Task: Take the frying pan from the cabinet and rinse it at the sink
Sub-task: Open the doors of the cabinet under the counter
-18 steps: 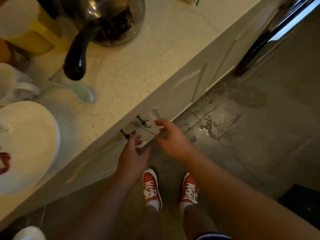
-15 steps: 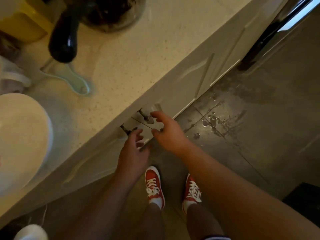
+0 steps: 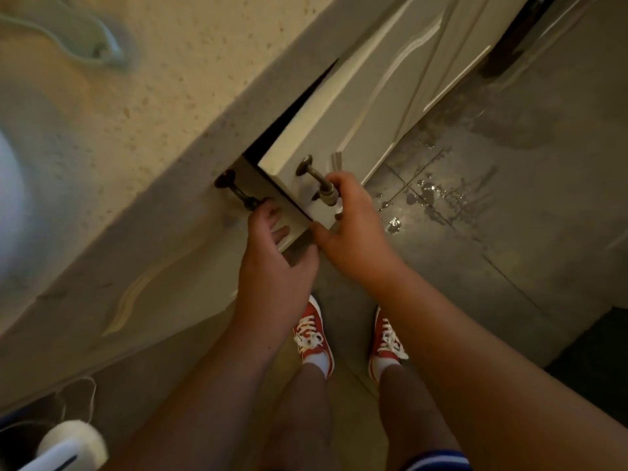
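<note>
R hand (image 3: 353, 232) fingers wrapped on R door knob (image 3: 324, 192), R cabinet door (image 3: 343, 130) ajar mid-frame. L hand (image 3: 275, 263) fingers closing on L knob (image 3: 243, 195), below counter (image 3: 153, 96) edge.

no readable text or labels anywhere.

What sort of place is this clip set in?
Most likely a home kitchen: a speckled stone countertop over white cabinet doors with brass knobs, and a wet tiled floor.
</note>
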Demonstrator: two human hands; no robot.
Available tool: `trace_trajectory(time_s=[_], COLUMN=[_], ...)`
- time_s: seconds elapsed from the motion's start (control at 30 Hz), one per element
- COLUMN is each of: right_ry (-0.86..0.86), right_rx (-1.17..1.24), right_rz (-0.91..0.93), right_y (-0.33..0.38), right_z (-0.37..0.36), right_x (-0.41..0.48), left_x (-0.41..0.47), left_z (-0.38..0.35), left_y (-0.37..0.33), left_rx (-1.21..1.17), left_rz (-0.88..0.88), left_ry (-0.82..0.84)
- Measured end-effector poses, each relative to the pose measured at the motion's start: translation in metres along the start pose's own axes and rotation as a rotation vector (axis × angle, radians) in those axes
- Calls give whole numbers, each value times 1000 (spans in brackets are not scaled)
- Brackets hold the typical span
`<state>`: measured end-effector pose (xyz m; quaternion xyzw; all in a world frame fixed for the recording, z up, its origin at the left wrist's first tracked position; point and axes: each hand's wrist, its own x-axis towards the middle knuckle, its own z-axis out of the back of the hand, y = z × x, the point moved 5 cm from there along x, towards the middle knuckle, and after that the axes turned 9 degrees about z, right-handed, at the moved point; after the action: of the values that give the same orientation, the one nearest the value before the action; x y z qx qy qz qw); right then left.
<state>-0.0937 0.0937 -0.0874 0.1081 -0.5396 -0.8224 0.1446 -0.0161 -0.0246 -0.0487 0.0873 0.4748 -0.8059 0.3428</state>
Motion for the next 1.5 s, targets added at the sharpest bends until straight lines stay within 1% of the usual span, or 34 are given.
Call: trace_trajectory(time_s=[0.1,0.17,0.3,0.43,0.5,0.57,0.67,0.77,0.83,1.0,1.1,1.27,1.4,1.5], right_ry=[-34,-71,-181,-357,-458,-522,-593,-660,-705,-806,-821,-883,-870,-841], right_rx=[-9,-5,-8,-40,-60,-55,4,62,177,434,366,349,329,306], right_rz=[-47,-76,-147,-200,-228,-263,-310,-372,-407,-482,-500,-459,-474,-471], right_y=[-4,-6,-11,-23,-29,-34,-45,-57,-65,-85,-91,-104,-121,-135], right_z=[13,22,40,60,73,85,102,114,119,127,143,185,224,253], right_x=[-21,-35,-61,-81,-88,-92,-102,-117,-125,-142,-149,-151,-149,-144], left_x=[-13,-22,-42,-65,-74,-78,-80,-78,-75,-65,-68,-85,-95,-101], left_z=[-3,-8,-24,-44,-56,-66,-78,-94,-109,-140,-157,-189,-221,-243], left_y=[-17,-28,-39,-47,-55,-65,-86,-110,-122,-136,-142,-159,-176,-192], left_rx=[11,52,107,194,241,281,355,457,550,703,729,705,714,726], left_rz=[-97,-176,-224,-297,-362,-440,-589,-834,-968,-1143,-1180,-1154,-1125,-1128], left_ry=[38,103,255,386,438,488,481,414,380,304,313,344,358,325])
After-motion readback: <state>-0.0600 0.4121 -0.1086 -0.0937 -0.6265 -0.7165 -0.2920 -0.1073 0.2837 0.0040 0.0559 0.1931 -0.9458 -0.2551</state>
